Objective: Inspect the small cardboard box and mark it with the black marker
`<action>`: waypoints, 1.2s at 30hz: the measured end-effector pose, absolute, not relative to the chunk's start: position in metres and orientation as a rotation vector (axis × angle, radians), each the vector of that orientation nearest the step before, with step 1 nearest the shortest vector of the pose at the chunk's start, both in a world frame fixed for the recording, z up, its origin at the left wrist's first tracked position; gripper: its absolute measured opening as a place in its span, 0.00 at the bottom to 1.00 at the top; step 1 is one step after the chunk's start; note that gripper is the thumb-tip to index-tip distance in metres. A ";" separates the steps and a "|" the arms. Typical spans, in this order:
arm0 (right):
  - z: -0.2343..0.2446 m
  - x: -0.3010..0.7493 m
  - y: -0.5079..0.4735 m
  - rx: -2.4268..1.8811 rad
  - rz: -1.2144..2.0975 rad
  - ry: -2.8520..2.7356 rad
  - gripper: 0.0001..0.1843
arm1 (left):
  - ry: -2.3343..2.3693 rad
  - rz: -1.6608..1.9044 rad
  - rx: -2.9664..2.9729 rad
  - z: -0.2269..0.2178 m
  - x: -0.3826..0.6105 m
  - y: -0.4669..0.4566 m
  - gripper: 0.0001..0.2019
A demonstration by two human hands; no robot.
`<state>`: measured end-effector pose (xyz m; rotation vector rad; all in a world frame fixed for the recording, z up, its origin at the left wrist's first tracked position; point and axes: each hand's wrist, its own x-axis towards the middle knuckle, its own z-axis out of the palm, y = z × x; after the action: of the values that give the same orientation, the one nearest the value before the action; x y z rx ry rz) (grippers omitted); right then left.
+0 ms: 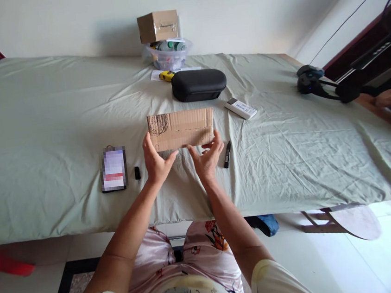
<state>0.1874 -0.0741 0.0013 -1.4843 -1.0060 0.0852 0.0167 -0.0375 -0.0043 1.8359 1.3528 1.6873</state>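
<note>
A flat brown cardboard box (181, 128) lies on the pale green sheet (47, 134) in front of me. My left hand (157, 162) holds its near left corner, thumb on the near edge and fingers up the left side. My right hand (208, 157) grips the near right corner, fingers curled against the box's edge. A black marker (227, 154) lies just right of my right hand. A small black cap (137, 172) sits left of my left hand.
A card on a clip (113, 168) lies at the left. Behind the box are a black case (199, 84), a white remote (241, 108), a yellow tool (166, 76), a plastic tub (168, 55) and another cardboard box (158, 26). A dark device (310, 81) sits far right.
</note>
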 end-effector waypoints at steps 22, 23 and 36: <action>0.009 0.207 -0.069 -1.142 0.082 -0.779 0.18 | 1.427 1.877 1.547 0.003 -0.003 -0.029 0.34; 0.011 0.208 -0.069 -1.148 0.084 -0.780 0.18 | 1.428 1.871 1.541 0.003 -0.004 -0.028 0.33; 0.001 0.200 -0.063 -1.176 0.244 -0.892 0.16 | 1.254 1.731 1.338 -0.009 -0.002 -0.015 0.30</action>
<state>0.2003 -0.0632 0.0007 -1.1760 -0.8917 0.2438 -0.0019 -0.0145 -0.0091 1.3382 1.2538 1.7313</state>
